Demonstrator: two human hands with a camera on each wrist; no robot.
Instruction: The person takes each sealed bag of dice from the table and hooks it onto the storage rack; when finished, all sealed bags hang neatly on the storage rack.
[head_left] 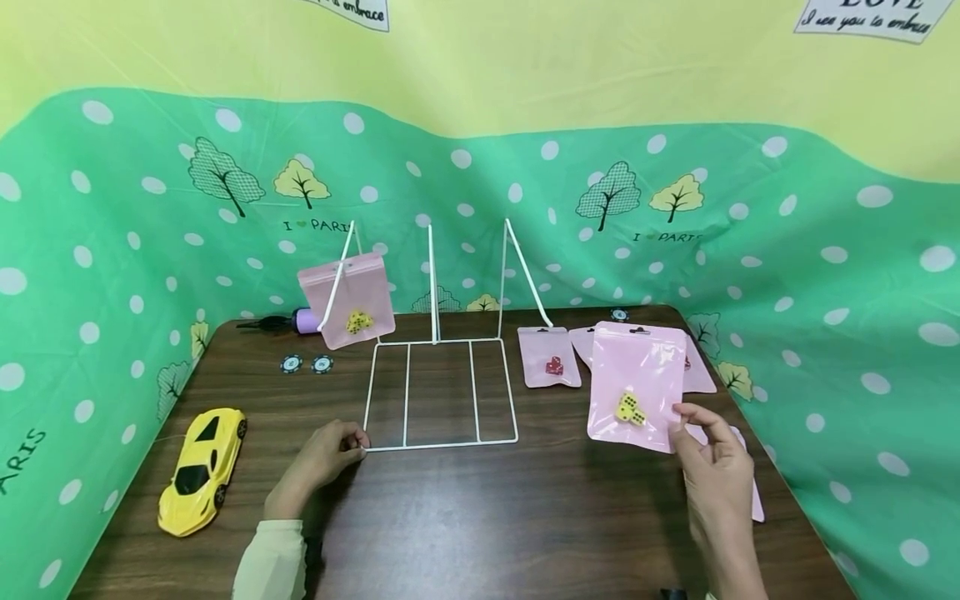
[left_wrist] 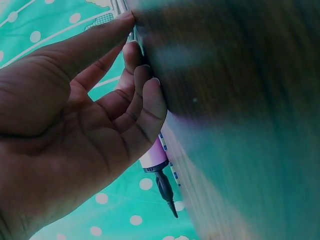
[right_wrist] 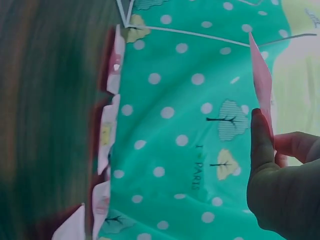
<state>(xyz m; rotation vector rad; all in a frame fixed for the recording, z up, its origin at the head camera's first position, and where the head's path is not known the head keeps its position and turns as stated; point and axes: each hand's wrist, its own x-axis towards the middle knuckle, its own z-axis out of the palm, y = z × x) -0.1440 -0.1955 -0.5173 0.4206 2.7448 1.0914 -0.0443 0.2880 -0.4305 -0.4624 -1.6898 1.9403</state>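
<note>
Being pinched at its lower right edge in the head view, a pink pouch (head_left: 648, 375) is being held up over the right part of the table (head_left: 465, 517), in front of other pouches (head_left: 549, 346). Yellow dice (head_left: 628, 408) are being shown low inside it, and a hole in its top strip. The pinch is being made by the thumb and fingers of the right hand (head_left: 716, 475). At its near left corner, a white wire rack (head_left: 434, 321) is being gripped by the left hand (head_left: 326, 454). From the rack's left prong a second pouch (head_left: 371, 292) is being hung.

In the left wrist view, thumb and index finger are being held together at the wire, the other fingers loosely bent; a purple pump (left_wrist: 154, 156) is being partly covered by the hand.

In the right wrist view, the pink pouch is being seen edge-on, thin, upright and well clear of the table, with only its film being nipped between thumb and finger. It is being judged light, soft, slick and easily creased, its bottom being weighted by the dice. A side edge is being judged the best hold, the hole being left free.
</note>
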